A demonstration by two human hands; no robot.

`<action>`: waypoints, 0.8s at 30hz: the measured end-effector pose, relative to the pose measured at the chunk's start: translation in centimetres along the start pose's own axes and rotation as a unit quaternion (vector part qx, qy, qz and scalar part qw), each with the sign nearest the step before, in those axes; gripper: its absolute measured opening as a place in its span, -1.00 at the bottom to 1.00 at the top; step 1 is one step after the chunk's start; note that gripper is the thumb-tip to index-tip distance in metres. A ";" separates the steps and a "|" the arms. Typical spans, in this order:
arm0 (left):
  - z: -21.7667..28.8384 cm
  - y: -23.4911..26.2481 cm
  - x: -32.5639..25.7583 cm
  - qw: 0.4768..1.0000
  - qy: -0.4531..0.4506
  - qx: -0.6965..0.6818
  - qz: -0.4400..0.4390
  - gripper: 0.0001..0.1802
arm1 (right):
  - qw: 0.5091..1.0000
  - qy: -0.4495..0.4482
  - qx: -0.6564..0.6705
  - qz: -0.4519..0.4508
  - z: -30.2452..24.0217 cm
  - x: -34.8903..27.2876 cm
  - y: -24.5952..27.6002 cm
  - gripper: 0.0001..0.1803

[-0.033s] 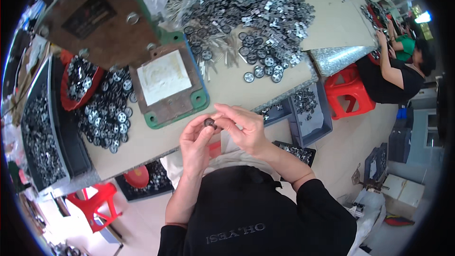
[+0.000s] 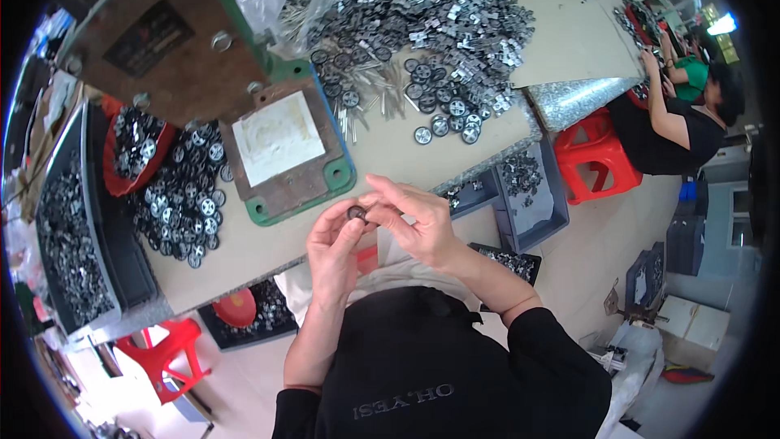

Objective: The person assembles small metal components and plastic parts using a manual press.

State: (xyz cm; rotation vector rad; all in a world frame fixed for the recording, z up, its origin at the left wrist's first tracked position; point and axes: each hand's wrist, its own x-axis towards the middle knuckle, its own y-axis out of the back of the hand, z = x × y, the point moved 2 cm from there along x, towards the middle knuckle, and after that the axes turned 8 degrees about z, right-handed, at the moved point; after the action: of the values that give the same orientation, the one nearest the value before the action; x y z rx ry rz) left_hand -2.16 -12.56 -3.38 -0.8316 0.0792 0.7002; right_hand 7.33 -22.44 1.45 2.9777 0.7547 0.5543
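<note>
My left hand (image 2: 331, 245) pinches a small dark toy wheel (image 2: 356, 212) between thumb and fingers, just in front of the bench edge. At the wheel's right side, my right hand (image 2: 418, 228) has thumb and fingertips closed against it; whether they hold another tiny part there is hidden. Beyond my hands stands a green-framed press base (image 2: 340, 172) with a white plate (image 2: 280, 138) on it. Loose black wheels with silver spokes (image 2: 447, 114) and thin metal pins (image 2: 382, 97) lie on the bench past my right hand.
A large heap of small metal-grey parts (image 2: 422, 8) covers the far bench. More wheels (image 2: 183, 203) lie left of the press, by a red basket (image 2: 122, 183) and a black tray (image 2: 134, 276). Grey bins (image 2: 561, 211) and a red stool (image 2: 597, 158) stand right, near a seated person (image 2: 670, 130).
The whole view has shifted very slightly. Both hands keep the same hold around the wheel.
</note>
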 end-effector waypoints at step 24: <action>0.8 -0.5 0.5 0.998 0.055 0.004 -0.026 -0.70 | 0.969 -0.213 0.112 0.055 1.6 8.2 8.9 -0.68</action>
State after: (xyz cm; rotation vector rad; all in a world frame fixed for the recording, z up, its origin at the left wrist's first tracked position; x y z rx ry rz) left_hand -1.62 -11.99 -2.63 -0.8607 0.1584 0.6047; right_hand 18.63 -26.38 3.61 3.1810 0.6485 -0.1873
